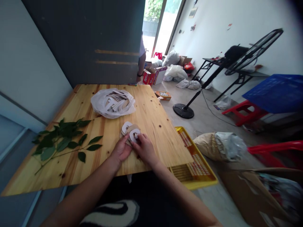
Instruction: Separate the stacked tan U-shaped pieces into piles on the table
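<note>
Forearms (182, 189) cross the near edge of the table (163, 138); left hand (123, 148) and right hand (145, 149) grip paper cutouts (131, 133), apparently being separated; the next move calls for a light pinch.

Table (156, 113), pale knotty wood. Partition (82, 31), dark grey, two tan strips (117, 53). Wall (217, 28), white, at right. Floor (201, 116), grey. Glazing (168, 25), far end, bright daylight, greenery (152, 9) outside. Fan (212, 78), black, standing. Desk (257, 74), black-legged, by wall. Stool (258, 110), red, near desk.
</note>
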A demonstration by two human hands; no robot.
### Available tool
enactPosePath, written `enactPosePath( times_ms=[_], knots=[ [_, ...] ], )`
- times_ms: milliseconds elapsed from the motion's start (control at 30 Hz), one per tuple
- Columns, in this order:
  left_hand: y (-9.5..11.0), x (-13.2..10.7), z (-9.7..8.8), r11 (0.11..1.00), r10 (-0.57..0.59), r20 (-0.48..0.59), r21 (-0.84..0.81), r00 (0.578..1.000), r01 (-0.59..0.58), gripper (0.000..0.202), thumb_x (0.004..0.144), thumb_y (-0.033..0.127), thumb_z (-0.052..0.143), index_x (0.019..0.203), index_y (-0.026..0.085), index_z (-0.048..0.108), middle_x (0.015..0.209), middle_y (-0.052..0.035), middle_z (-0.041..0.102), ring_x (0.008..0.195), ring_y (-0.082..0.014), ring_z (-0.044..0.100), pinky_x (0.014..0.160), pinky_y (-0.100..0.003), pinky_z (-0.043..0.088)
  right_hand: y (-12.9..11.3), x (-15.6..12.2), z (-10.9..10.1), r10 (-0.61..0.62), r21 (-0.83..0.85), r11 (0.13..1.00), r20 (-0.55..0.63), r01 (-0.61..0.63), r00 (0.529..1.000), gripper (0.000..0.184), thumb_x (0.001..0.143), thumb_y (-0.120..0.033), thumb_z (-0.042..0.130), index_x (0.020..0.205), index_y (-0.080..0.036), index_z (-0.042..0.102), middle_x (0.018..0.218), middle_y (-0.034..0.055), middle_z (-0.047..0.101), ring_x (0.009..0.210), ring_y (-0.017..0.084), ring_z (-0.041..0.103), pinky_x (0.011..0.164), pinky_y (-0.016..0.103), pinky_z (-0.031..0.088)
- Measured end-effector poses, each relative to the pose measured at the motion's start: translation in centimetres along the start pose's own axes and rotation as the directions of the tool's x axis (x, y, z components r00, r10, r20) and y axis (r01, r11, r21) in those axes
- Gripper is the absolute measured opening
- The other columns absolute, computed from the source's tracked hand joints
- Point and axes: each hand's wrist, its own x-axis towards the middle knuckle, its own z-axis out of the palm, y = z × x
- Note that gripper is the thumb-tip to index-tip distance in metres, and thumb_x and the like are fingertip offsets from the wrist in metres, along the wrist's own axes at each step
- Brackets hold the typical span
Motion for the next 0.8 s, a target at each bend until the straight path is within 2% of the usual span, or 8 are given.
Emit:
enactPosePath(
  times_ms=[233,400,500,633,800],
  knots=[
    [-0.1,0.2,-0.6,0.999,0.032,-0.007,0.028,0.999,-0.032,0.025,0.094,0.013,0.064,0.119,0.01,0.07,0.108,-0.0114,0.079,0.102,-0.0205,0.075,0.106,-0.035,0.052,-0.4,0.0,-0.2,-0.006,0.035,0.999,-0.025,0.007,1.0,0.016,0.094,-0.034,0.061,0.085,-0.022,0.057,0.087,0.0027,0.061,0.076,0.018,0.061,0.069,0.029,0.047],
    [-0.2,0.3,-1.0,0.999,0.037,0.023,0.034,0.999,-0.037,0.023,0.093,0.012,0.066,0.115,0.01,0.071,0.107,-0.0112,0.08,0.101,-0.0203,0.075,0.104,-0.035,0.053,-0.2,0.0,-0.2,-0.016,0.07,0.997,-0.041,0.019,0.999,0.017,0.093,-0.034,0.061,0.081,-0.022,0.057,0.082,0.0017,0.06,0.073,0.017,0.06,0.067,0.027,0.046],
    [-0.3,0.3,-1.1,0.996,0.072,0.037,0.054,0.997,-0.074,0.021,0.09,0.01,0.068,0.111,0.011,0.073,0.105,-0.0098,0.08,0.098,-0.0188,0.075,0.1,-0.032,0.055,-0.2,0.1,-0.4,-0.02,0.08,0.997,-0.045,0.023,0.999,0.019,0.094,-0.034,0.058,0.079,-0.022,0.057,0.081,0.002,0.061,0.073,0.017,0.06,0.067,0.027,0.046],
    [-0.4,0.2,-0.9,0.989,0.129,0.005,0.069,0.992,-0.129,0.015,0.09,0.011,0.07,0.104,0.01,0.074,0.1,-0.0092,0.081,0.091,-0.0159,0.075,0.094,-0.027,0.057,-0.5,0.2,-0.8,-0.047,0.099,0.994,-0.031,0.05,0.998,0.02,0.098,-0.033,0.05,0.083,-0.022,0.059,0.084,0.004,0.065,0.079,0.019,0.063,0.072,0.029,0.047],
    [-0.4,-0.4,-0.7,0.984,0.137,0.033,0.112,0.99,-0.14,0.028,0.081,0.017,0.082,0.107,0.009,0.075,0.103,-0.0117,0.081,0.096,-0.0214,0.076,0.098,-0.033,0.057,-0.4,0.2,-0.6,-0.034,0.16,0.986,-0.037,0.039,0.999,0.02,0.094,-0.035,0.058,0.08,-0.022,0.058,0.081,0.003,0.065,0.077,0.019,0.063,0.07,0.029,0.046]
  ],
)
